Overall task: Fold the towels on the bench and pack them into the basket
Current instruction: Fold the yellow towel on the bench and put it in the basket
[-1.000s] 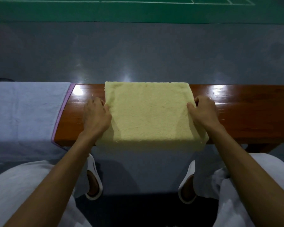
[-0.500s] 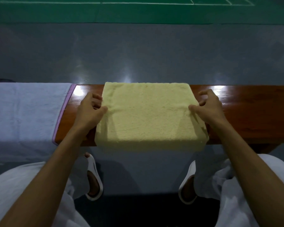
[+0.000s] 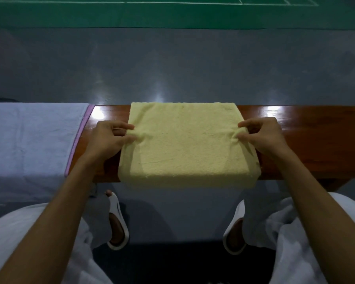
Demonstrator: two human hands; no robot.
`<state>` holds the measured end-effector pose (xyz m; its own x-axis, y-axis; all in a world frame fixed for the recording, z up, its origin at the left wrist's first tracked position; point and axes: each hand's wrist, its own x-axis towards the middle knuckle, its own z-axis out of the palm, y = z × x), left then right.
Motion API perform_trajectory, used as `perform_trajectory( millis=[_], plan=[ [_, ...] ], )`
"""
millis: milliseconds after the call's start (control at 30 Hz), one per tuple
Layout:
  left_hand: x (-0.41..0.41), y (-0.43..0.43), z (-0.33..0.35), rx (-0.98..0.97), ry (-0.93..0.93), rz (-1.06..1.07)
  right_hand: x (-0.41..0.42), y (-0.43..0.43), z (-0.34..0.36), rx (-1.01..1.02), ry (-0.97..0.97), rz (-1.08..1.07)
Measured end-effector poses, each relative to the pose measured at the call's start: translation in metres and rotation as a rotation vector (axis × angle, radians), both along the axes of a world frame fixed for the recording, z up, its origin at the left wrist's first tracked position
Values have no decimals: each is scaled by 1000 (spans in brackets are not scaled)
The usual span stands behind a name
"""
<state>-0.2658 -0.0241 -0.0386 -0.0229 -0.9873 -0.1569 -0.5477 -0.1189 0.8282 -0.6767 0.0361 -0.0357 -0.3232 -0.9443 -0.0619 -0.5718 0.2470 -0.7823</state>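
Observation:
A folded yellow towel (image 3: 184,144) lies across the glossy wooden bench (image 3: 307,136), its near edge hanging a little over the front. My left hand (image 3: 109,138) pinches the towel's left edge between thumb and fingers, and the cloth puckers there. My right hand (image 3: 262,136) pinches the right edge the same way. A pale lilac towel (image 3: 31,140) with a pink hem covers the bench's left part. No basket is in view.
Grey floor lies beyond the bench, with a green court mat (image 3: 172,13) at the far side. Below the bench are my knees in white trousers and my feet in white slippers (image 3: 117,226).
Both hands went from resting on the yellow towel's sides to opening beside it, then to pinching its left and right edges. The towel itself has stayed in place.

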Motion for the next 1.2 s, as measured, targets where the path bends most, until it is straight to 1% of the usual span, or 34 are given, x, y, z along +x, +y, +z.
perform_trajectory(
  millis=[133,367,567,667,900,1067,1200],
  plan=[
    [6,-2,-3,-7,10,52,-4,2,1,-22,-2,-15],
    [9,-1,-6,-37,8,82,-3,4,2,-69,24,-24],
    [5,3,-2,-170,-109,77,-2,5,5,-113,25,-51],
    [3,6,2,-248,-162,66,-3,6,8,-154,86,-86],
    [0,11,11,-388,-157,87,-4,9,14,-217,183,-116],
    [1,12,14,-458,-210,70,-2,10,20,-337,336,-131],
    [5,7,16,-562,-220,71,0,11,26,-431,365,-165]
  ],
)
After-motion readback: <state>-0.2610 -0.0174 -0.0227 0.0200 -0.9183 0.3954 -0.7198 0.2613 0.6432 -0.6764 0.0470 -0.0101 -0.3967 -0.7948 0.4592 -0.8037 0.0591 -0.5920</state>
